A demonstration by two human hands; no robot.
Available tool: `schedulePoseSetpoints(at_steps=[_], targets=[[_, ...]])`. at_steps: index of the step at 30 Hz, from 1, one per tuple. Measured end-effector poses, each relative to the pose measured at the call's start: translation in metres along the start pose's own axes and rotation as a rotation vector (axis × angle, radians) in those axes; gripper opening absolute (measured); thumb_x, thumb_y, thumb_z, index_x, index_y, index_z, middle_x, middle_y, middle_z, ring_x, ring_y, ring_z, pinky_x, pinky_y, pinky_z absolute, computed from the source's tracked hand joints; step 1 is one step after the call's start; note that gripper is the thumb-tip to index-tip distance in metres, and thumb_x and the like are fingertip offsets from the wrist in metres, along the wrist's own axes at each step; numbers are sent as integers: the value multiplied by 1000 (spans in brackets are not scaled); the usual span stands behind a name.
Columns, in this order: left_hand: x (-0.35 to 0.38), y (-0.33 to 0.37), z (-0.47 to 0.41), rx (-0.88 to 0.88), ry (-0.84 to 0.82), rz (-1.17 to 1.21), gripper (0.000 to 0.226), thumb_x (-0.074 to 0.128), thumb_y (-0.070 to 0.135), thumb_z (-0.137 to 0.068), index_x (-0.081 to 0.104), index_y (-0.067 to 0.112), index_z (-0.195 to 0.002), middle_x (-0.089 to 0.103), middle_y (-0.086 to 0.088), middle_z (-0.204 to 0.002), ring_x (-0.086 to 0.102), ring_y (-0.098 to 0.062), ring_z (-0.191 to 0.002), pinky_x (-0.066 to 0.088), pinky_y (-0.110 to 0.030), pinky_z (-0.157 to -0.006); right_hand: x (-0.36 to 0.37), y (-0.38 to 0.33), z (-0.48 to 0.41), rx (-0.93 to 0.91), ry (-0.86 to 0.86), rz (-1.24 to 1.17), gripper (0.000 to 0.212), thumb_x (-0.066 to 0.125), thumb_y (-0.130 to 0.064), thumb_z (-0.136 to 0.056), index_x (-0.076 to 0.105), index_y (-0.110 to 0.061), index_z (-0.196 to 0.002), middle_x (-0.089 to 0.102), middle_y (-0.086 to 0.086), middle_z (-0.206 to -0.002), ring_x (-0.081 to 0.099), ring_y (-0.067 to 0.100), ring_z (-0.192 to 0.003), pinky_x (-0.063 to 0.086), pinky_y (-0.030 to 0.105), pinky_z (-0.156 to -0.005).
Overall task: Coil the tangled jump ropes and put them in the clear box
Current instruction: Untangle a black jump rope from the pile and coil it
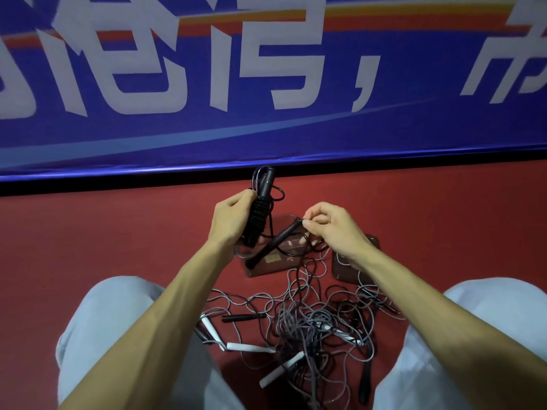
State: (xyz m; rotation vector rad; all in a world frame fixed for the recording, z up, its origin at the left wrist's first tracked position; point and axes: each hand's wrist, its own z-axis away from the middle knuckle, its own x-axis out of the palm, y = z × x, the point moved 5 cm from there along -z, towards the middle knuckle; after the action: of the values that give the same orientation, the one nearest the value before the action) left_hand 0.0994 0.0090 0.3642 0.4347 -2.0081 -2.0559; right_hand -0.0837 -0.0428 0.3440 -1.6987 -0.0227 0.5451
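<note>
Just above the clear box (262, 273), a black jump rope (260, 210) is held upright: its cord is wound in tight turns round one handle, and the left hand (229, 221) is wrapped round that bundle. Its other handle (276, 241) slants down over the box, and the right hand (333, 230) pinches its upper end, where the cord seems to leave it, between thumb and fingertips. Whether the loose handle touches the box cannot be told.

The cord looks thin, light and springy, so turns are likely to slip loose unless the wrap is kept squeezed. The handles are the stiff parts and look like the surest hold; the bundle should go into the box handles first.

Nearer the person than the box lies the tangle (310, 327) of grey and black cords with several white handles (248, 347), soft and prone to snagging if pulled hard. Just right of the box is a second clear piece (343, 269), perhaps its lid. Everything sits on a red floor (118, 232), with a blue banner (266, 134) beyond the box and pale trouser legs (97, 321) either side of the tangle
</note>
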Motion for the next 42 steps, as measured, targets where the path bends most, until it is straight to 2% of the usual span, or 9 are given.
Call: schedulePoseSetpoints(at_steps=[3,7,12,19,23,27,35,39,42], targets=[[0,-4,-2,-20,-29,-127,28,53,32,-85,69,21,-64,65,-8,-65,58,-26,-51,53,-44,-54,-11,4,-5,48,128,-30,9,57,-17,-92,56,-21,-83,71,6,-83,56,10,-68,43,32,-72],[0,-5,-1,-53,-41,-124,29,52,32,-86,67,19,-65,65,-13,-63,61,-30,-46,49,-47,-57,-20,6,-4,86,221,-224,16,50,-10,-97,54,-19,-86,68,7,-91,60,14,-83,41,23,-74],[-2,-12,-4,-195,-27,64,31,50,35,-89,60,7,-80,59,-15,-61,56,-28,-42,49,-36,-52,-21,16,-2,196,311,-560,15,41,-6,-101,52,-10,-91,65,10,-89,62,17,-54,48,33,-66],[-3,-16,-9,-319,-70,234,36,48,41,-88,60,8,-92,55,-9,-60,52,-25,-40,46,-27,-45,-26,11,2,163,374,-326,6,43,-13,-101,47,-10,-104,72,5,-86,57,14,-49,44,30,-60],[-2,-15,-7,-365,-133,303,35,45,43,-89,59,11,-88,54,-9,-65,51,-21,-40,45,-23,-43,-28,13,2,157,385,-247,3,45,-12,-99,48,-13,-97,73,7,-91,57,15,-49,47,34,-74],[-5,-13,-9,-387,-141,412,34,44,43,-89,56,13,-79,52,-8,-68,51,-18,-39,44,-19,-41,-29,16,1,155,394,-264,11,48,-8,-96,48,-15,-88,72,11,-92,56,17,-47,43,34,-67],[-8,-13,-8,-420,-154,445,38,44,46,-88,56,12,-78,55,-7,-68,52,-16,-40,44,-18,-40,-23,16,1,115,396,-237,4,50,-12,-97,50,-13,-93,68,6,-89,55,10,-45,45,34,-78],[-7,-13,-6,-416,-135,425,36,45,44,-89,57,11,-79,55,-8,-70,52,-17,-40,46,-19,-41,-24,24,-1,180,406,-401,5,51,-9,-97,52,-12,-93,69,10,-93,52,15,-45,47,48,-80],[-5,-11,-5,-406,-137,447,36,45,44,-89,57,11,-79,54,-9,-70,52,-18,-39,46,-19,-40,-24,16,1,121,364,-241,6,53,-9,-95,51,-12,-91,71,11,-87,53,15,-46,50,38,-80]])
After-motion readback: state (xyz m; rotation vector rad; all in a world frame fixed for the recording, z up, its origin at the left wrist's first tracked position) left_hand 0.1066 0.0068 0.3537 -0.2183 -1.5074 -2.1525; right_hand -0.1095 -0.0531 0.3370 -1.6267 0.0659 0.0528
